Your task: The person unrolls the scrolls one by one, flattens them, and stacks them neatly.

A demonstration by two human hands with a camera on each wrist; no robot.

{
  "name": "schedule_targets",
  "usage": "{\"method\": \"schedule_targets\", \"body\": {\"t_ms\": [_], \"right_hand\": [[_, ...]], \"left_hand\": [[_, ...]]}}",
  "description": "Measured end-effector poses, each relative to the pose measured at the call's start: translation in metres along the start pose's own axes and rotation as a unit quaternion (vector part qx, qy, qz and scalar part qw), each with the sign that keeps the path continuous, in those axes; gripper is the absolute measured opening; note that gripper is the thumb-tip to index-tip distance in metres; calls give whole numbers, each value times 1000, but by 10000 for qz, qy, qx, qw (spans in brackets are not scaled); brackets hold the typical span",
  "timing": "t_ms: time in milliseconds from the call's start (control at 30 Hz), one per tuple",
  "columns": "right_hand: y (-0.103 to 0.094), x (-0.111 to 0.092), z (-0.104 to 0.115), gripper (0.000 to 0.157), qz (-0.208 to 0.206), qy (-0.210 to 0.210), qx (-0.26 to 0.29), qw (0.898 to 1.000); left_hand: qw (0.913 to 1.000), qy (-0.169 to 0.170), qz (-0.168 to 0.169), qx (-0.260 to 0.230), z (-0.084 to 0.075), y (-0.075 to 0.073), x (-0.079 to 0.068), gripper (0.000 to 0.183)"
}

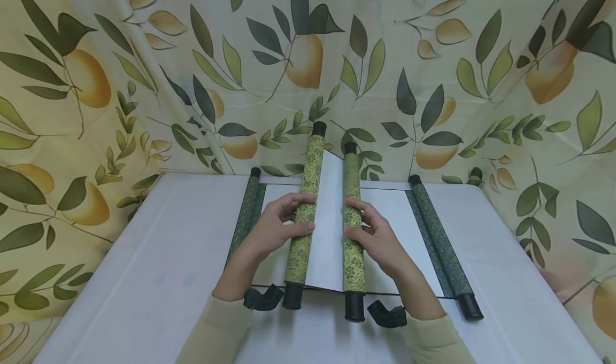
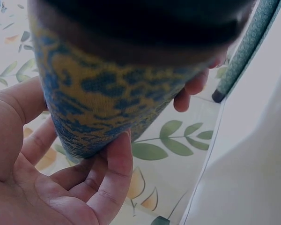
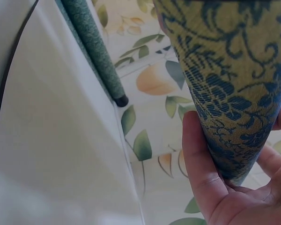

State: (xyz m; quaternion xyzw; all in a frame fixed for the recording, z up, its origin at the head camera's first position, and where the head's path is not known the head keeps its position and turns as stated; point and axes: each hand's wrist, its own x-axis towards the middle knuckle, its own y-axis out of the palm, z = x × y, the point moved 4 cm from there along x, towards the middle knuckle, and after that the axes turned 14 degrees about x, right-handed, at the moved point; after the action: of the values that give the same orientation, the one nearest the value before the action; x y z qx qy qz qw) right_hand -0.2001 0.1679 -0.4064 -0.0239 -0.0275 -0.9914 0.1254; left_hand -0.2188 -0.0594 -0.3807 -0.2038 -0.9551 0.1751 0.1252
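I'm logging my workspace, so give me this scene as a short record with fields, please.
Left hand: grips, left hand on the left yellow-patterned roll
Right hand: grips, right hand on the right yellow-patterned roll
Between those rolls: upper white sheet
Roll ends: black caps
Beneath: lower white sheet, between the left green roll and the right green roll
Surface: white table
Backdrop: cloth printed with leaves and fruit
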Motion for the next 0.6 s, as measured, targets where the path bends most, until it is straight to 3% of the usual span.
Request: {"method": "schedule_targets", "body": {"t_ms": [600], "right_hand": [[-3, 0, 0, 59, -43, 11, -50, 10000]], "left_hand": [[10000, 8, -33, 28, 1, -3, -1, 48]]}}
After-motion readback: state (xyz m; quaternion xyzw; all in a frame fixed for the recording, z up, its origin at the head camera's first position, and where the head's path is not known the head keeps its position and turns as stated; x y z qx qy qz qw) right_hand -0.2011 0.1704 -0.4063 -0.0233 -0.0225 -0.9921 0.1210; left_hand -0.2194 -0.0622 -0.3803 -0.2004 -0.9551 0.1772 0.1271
